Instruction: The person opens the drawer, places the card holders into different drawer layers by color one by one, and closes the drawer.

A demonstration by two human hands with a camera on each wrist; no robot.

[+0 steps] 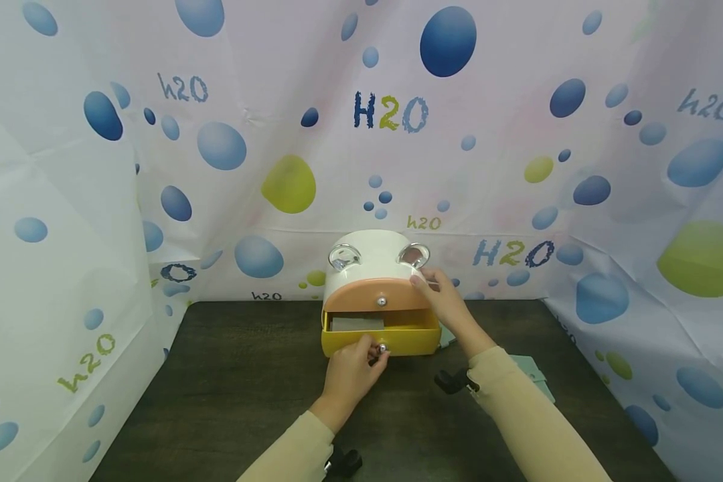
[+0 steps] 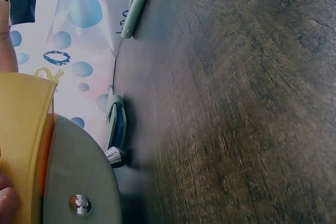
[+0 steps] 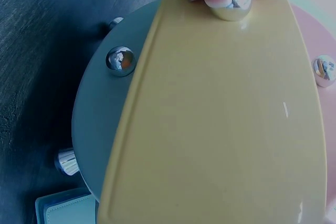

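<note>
A small drawer cabinet with a white domed top (image 1: 373, 251) stands toward the back of the table. Its yellow drawer (image 1: 412, 341) is pulled out, and a grey flat piece (image 1: 357, 324) lies inside it. With thumb and fingers, my left hand (image 1: 352, 375) pinches the silver knob (image 3: 234, 3) on that drawer's front. My right hand (image 1: 446, 304) rests against the cabinet's upper right edge, beside the peach drawer (image 1: 361, 294), which is closed. Below the yellow drawer, a green drawer (image 2: 81, 182) shows in both wrist views. The right hand's fingers are out of the right wrist view.
Two clear, ear-shaped loops (image 1: 345, 256) stick up from the cabinet top. Right of the cabinet lies a pale green wallet-like case (image 1: 529, 375), and another green case (image 1: 447, 335) sits close by its side. The dark wooden table (image 1: 247, 381) ends at a printed backdrop (image 1: 289, 268).
</note>
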